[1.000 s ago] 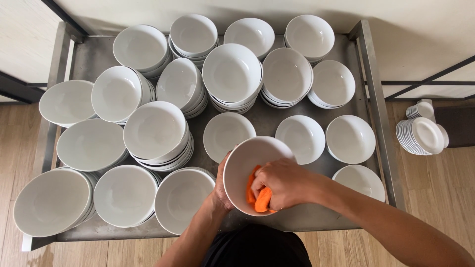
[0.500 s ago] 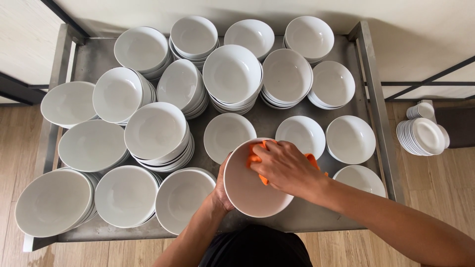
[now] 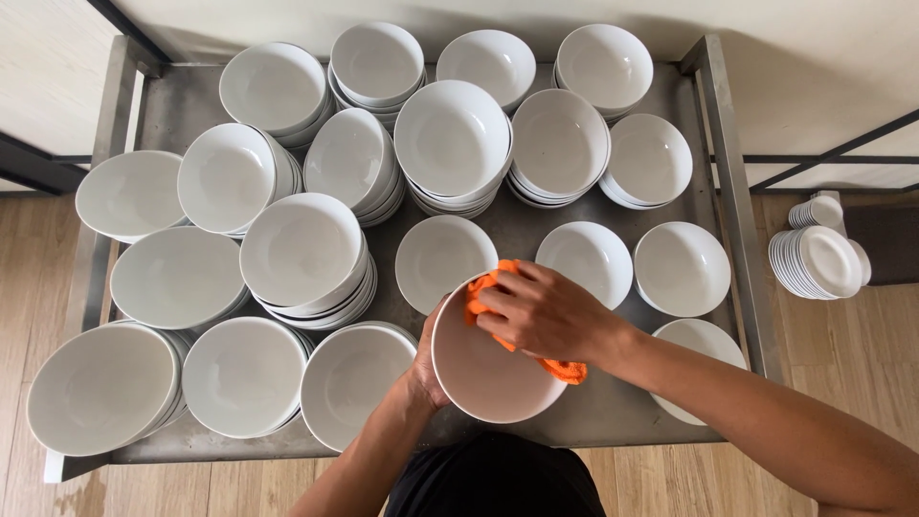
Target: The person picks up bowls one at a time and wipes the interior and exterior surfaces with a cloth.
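Closest to the person, the white bowl [image 3: 483, 369] is held just above the near edge of the steel surface [image 3: 613, 412], tilted so its hollow faces up and slightly right. The left hand [image 3: 428, 369] comes up from below and cups the bowl's left rim and underside, its grip clenched on the bowl. The right hand [image 3: 548, 314] lies across the bowl's upper right rim, fingers pressing an orange cloth [image 3: 498, 287] against the inside; that grip is closed on the cloth (a tail of it hangs out past the rim at lower right). So the bowl sits between the two hands, the cloth on its far-right side, the supporting hand on its near-left side.

Just left of the bowl stand low stacks of wide white bowls [image 3: 349, 383]. Beyond the hands, three single bowls [image 3: 682, 268] sit in a row, and behind those taller stacks [image 3: 453, 139] crowd the back of the surface. Off to the right, on the wooden floor, a small pile of plates [image 3: 821, 260] stands well apart.
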